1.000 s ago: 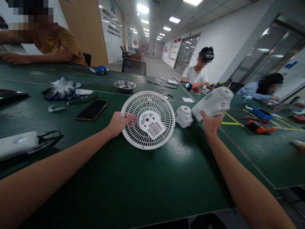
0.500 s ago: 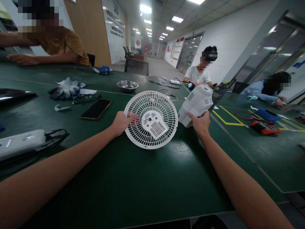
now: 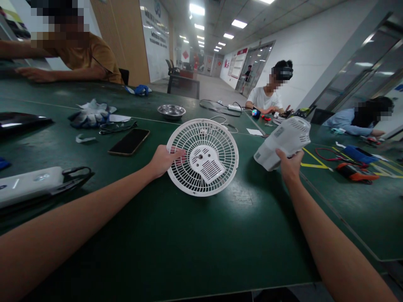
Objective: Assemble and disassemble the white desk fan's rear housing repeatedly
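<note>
My left hand (image 3: 164,161) grips the left rim of a round white fan grille (image 3: 204,191), thumb over its slats. The grille is tilted up toward me, with a vented hub plate (image 3: 206,162) at its middle. Over to the right, my right hand (image 3: 290,165) is closed around a white plastic housing (image 3: 277,140) with vent slots at its upper right end. That housing is held tilted and apart from the grille. The fingers behind both parts are hidden.
A black phone (image 3: 129,141), work gloves (image 3: 91,115) and a white device (image 3: 31,184) lie on the left of the green table (image 3: 189,243). Behind the grille stands a metal bowl (image 3: 171,110). An orange multimeter (image 3: 355,173) lies right. Other people sit around the table.
My right hand has carried the white housing to the right, widening its distance from the grille. My left hand keeps its hold on the grille. The view has shifted slightly.
</note>
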Demonstrator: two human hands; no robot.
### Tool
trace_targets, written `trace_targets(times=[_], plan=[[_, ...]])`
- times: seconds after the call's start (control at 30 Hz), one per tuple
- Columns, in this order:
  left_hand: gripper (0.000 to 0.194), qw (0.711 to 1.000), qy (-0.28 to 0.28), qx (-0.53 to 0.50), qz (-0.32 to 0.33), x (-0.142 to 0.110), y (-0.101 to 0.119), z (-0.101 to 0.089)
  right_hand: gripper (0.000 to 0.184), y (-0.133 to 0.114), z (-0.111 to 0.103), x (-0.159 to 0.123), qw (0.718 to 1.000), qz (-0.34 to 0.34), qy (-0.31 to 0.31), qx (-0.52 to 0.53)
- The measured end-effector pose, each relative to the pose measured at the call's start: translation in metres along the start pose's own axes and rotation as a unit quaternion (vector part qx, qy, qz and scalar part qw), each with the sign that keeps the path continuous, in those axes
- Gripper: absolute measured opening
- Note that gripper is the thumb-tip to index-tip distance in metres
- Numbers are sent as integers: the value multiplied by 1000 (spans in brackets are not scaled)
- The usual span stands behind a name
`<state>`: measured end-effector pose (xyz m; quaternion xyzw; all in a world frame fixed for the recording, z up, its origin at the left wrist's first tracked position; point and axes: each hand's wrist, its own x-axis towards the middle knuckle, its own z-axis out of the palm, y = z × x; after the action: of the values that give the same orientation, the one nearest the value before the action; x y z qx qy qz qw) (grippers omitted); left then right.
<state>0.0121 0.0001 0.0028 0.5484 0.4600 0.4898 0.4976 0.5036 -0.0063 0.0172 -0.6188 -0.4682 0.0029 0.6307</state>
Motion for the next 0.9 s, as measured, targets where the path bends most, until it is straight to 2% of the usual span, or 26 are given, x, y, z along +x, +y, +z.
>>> trace_targets(times=[0.1, 0.2, 0.4, 0.6, 0.9], plan=[[20, 1000, -8, 1, 5, -1, 0, -1, 80, -9, -1, 0, 998, -33, 41, 20], [21, 1000, -13, 0, 9, 0, 0, -2, 71, -15, -4, 3, 996, -62, 69, -3], [22, 1000, -11, -1, 7, -2, 2, -2, 62, -11, -4, 8, 998, -57, 40, -4], [19, 1000, -9, 3, 10, -1, 1, -1, 64, -17, -6, 6, 995, -95, 31, -17], [16, 1000, -12, 8, 16, -3, 4, 1, 66, -8, -8, 15, 994, -84, 74, 2]])
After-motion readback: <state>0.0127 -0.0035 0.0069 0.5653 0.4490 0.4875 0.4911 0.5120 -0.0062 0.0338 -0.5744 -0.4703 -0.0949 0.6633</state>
